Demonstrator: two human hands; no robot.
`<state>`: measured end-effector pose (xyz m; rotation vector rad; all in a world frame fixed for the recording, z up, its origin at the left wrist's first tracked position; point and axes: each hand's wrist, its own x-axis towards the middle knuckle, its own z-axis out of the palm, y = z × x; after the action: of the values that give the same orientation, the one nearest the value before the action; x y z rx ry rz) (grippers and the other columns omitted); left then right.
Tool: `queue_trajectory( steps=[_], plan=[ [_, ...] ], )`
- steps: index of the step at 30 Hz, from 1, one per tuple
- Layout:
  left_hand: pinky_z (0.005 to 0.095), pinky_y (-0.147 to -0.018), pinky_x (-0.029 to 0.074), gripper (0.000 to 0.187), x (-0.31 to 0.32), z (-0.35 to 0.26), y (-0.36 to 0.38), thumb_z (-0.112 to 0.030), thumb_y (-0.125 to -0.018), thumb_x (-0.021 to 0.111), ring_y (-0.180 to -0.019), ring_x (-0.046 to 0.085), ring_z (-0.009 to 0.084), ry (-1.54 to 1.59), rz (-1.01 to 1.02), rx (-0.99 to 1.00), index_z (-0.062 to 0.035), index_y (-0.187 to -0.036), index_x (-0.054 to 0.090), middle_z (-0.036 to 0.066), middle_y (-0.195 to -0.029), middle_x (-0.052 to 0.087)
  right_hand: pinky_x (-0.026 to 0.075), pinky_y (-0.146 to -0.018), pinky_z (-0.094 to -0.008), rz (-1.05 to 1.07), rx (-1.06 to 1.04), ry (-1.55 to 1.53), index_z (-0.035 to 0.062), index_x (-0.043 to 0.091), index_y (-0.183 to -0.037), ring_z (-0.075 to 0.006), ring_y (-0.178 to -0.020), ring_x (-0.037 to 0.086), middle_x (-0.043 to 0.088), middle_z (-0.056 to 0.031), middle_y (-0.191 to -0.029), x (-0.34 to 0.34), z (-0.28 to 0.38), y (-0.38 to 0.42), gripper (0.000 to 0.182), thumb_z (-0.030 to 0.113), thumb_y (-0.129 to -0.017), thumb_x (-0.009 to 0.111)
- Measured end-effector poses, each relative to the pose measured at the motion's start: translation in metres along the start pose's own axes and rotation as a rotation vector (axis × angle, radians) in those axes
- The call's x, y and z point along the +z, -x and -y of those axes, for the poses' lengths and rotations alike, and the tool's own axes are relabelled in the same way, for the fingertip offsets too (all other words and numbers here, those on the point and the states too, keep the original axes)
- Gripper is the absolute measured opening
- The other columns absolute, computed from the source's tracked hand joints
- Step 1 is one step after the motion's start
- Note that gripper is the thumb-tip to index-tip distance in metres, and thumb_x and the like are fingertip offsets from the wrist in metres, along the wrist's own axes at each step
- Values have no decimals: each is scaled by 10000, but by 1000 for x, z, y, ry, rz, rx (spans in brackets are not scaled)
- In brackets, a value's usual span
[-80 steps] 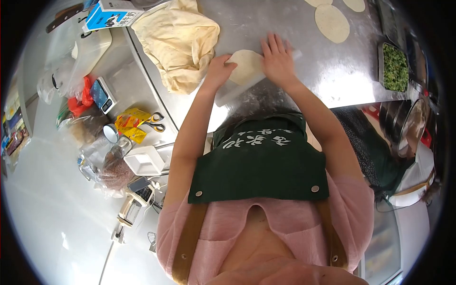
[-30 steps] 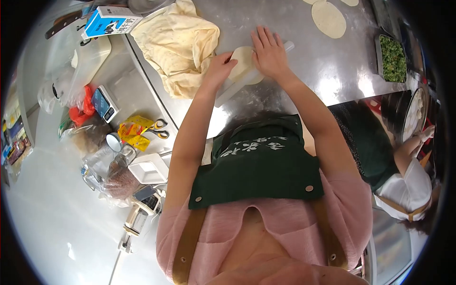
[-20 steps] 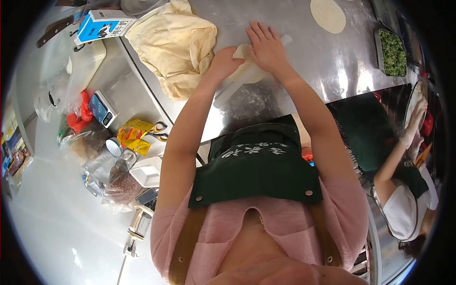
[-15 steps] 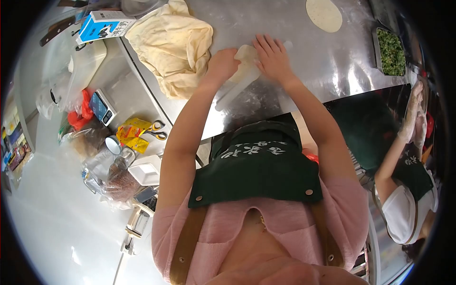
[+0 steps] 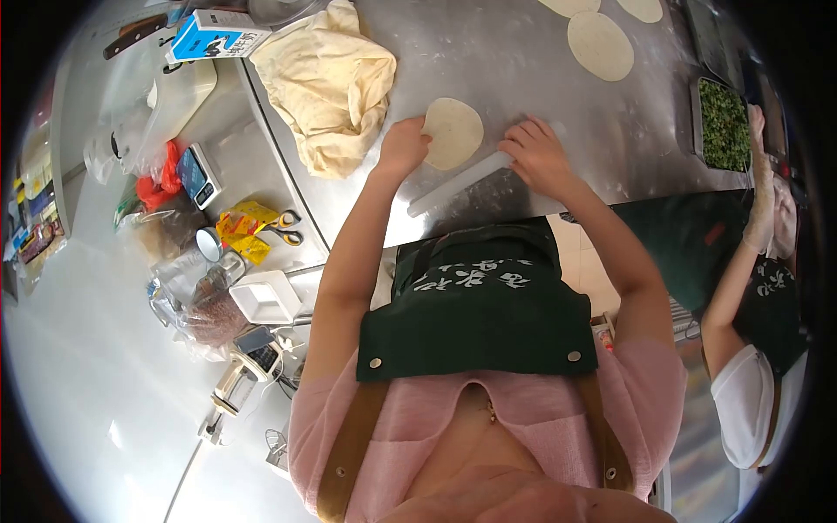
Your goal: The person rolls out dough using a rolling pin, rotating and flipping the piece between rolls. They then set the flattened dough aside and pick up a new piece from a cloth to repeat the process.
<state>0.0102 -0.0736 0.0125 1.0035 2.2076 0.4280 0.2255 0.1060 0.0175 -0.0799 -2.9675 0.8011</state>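
Observation:
On the steel worktop lies a round flat dough sheet (image 5: 454, 133), its left edge pinched in the closed fingers of my left hand (image 5: 404, 148). A pale, translucent rolling pin (image 5: 458, 185) rests slantwise just below the dough. My right hand (image 5: 536, 157) is closed over the pin's right end, which its fingers and palm partly hide. To the left of my left hand sits a bunched cream cloth (image 5: 327, 87); whatever it covers cannot be seen. More flat dough rounds (image 5: 601, 46) lie toward the far right, one of them cut off by the frame.
A tray of chopped greens (image 5: 723, 124) stands at the right, beside a co-worker's gloved hands (image 5: 760, 205). At left are a milk carton (image 5: 218, 37), a knife (image 5: 135, 37), a digital scale (image 5: 200, 176), scissors (image 5: 285, 228), a yellow packet (image 5: 246, 230) and a white tray (image 5: 265, 297).
My right hand has come off the dough and drawn back onto the rolling pin's end. The dough sheet now shows fully, apart from the pin. The view has shifted slightly.

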Motion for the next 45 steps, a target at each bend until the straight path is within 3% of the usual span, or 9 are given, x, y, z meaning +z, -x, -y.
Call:
queue_trajectory(
  steps=[7,10,16,19,22,28,34,37,45],
  plan=[
    [455,-797,482,234,-13,9,-3,-71,-785,638,-921,622,396,2,54,10,2,-1008,640,226,-940,659,277,-1119,-467,118,6,-21,95,590,-1112,-270,-1176,467,541,-75,-1158,8,-2,-58,420,194,-730,735],
    [431,-798,489,277,-14,4,-4,-70,-778,637,-909,627,390,179,29,-35,-2,-1046,647,225,-951,663,266,-1116,-489,-203,146,157,73,561,-1195,-287,-1273,420,498,-107,-1309,33,5,-69,449,250,-797,670],
    [414,-803,494,347,-2,10,-18,-116,-771,660,-912,631,390,448,-69,34,3,-1096,647,234,-956,667,271,-1102,-514,-138,248,279,54,476,-1332,-315,-1338,373,398,-142,-1452,50,12,-59,500,256,-881,546],
    [374,-787,502,376,-7,7,-29,-146,-788,654,-881,663,325,259,13,60,0,-1134,639,218,-902,678,268,-1105,-507,-160,287,303,58,438,-1368,-317,-1344,366,387,-144,-1462,46,10,-108,534,265,-888,545],
    [405,-792,500,362,-9,6,-38,-153,-785,653,-889,653,358,65,114,149,0,-1113,644,221,-902,675,256,-1114,-501,-198,234,301,50,421,-1377,-314,-1355,353,389,-138,-1459,52,8,-92,547,288,-897,535],
    [432,-795,492,315,-25,-28,-19,-173,-789,657,-899,628,400,-115,151,156,2,-1050,649,218,-935,668,273,-1122,-477,-73,160,135,108,581,-1199,-275,-1325,387,453,-93,-1397,39,13,-2,509,301,-751,726],
    [452,-795,474,289,-26,-22,-6,-124,-782,668,-941,612,414,313,20,-44,23,-1024,612,246,-939,654,340,-1079,-453,-50,164,56,127,625,-991,-250,-1104,521,567,-30,-1040,27,6,32,428,152,-599,794],
    [453,-795,479,351,-15,-1,-3,-121,-770,680,-933,618,422,8,78,-69,44,-1071,604,269,-938,649,347,-1066,-451,-66,153,35,124,622,-998,-251,-1078,522,569,-32,-1016,13,8,18,423,156,-610,789],
    [420,-805,497,392,-27,1,-10,-114,-753,695,-917,647,384,165,134,-15,37,-1109,629,245,-955,671,302,-1088,-484,-173,166,65,106,578,-1135,-285,-1174,472,531,-83,-1177,41,6,-41,431,262,-758,718]
  ],
)
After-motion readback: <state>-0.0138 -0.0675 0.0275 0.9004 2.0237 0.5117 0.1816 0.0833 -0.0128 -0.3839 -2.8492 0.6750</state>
